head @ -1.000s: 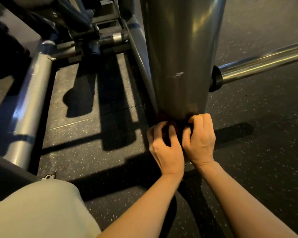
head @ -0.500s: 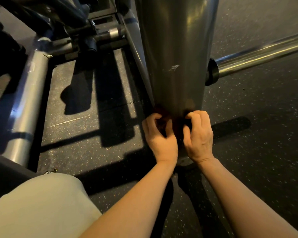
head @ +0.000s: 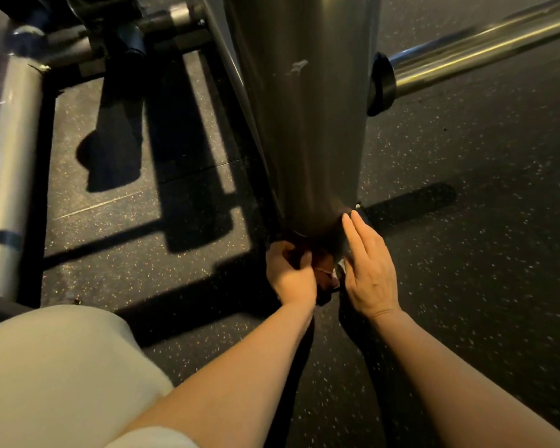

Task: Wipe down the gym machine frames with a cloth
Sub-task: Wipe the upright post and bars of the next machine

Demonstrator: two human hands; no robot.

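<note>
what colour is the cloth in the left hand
Dark reddish-brown cloth, seen in the head view.

Counted in view: two bare hands, left hand (head: 290, 276) and right hand (head: 370, 273); one dark reddish cloth (head: 324, 270); one wide upright frame post (head: 304, 108); one chrome bar (head: 482, 50).

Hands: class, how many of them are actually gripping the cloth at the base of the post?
1. The left hand grips the dark cloth at the foot of the metal post. The right hand lies flat beside it, fingers straight against the post.
</note>
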